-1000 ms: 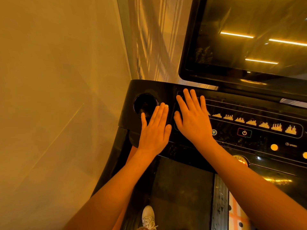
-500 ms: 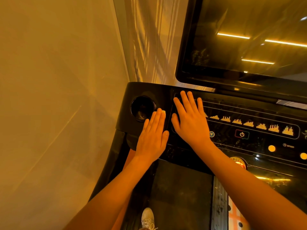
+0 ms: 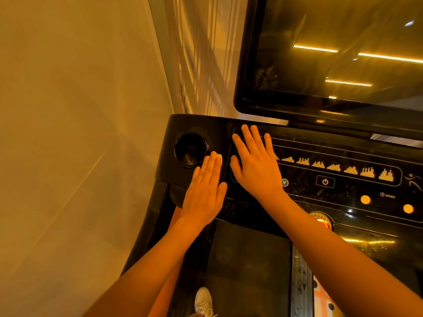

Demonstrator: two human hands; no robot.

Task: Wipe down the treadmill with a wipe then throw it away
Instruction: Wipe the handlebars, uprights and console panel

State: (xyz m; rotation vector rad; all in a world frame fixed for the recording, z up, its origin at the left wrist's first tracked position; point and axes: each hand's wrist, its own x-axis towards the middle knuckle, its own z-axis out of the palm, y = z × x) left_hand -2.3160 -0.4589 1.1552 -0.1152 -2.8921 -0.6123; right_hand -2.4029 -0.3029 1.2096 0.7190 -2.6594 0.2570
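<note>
Wall [image 3: 80, 133] fills the left side, plain, lit amber. Treadmill console [image 3: 229, 124] starts right of it, and its left corner carries a round cup holder [image 3: 191, 149], dark inside.

Left hand [image 3: 206, 191] lies flat, palm down, on the console just right of the cup holder. Fingers are straight and pressed together, with the tips beside the holder's rim. A small pale patch shows at the fingertips: wipe edge or nail, cannot tell. Cannot tell where the wipe is otherwise.

Right hand [image 3: 256, 165] lies flat just beside the left one, not touching it, on the left end of the control panel. Fingers are straight and slightly apart, with the thumb spread toward the left hand. Neither hand curls round anything.

Right of that hand runs a row of program icons [image 3: 338, 167], with the power button [image 3: 325, 181] below them. Two round amber buttons [image 3: 365, 199] sit nearer the console's front edge. Red stop button [image 3: 320, 219] is at the front edge, partly behind the right forearm. Dark screen [image 3: 332, 53] stands above the console's rear edge and reflects light strips.

Below the console is the belt [image 3: 247, 259], with a pale shoe [image 3: 203, 300] at the bottom.
</note>
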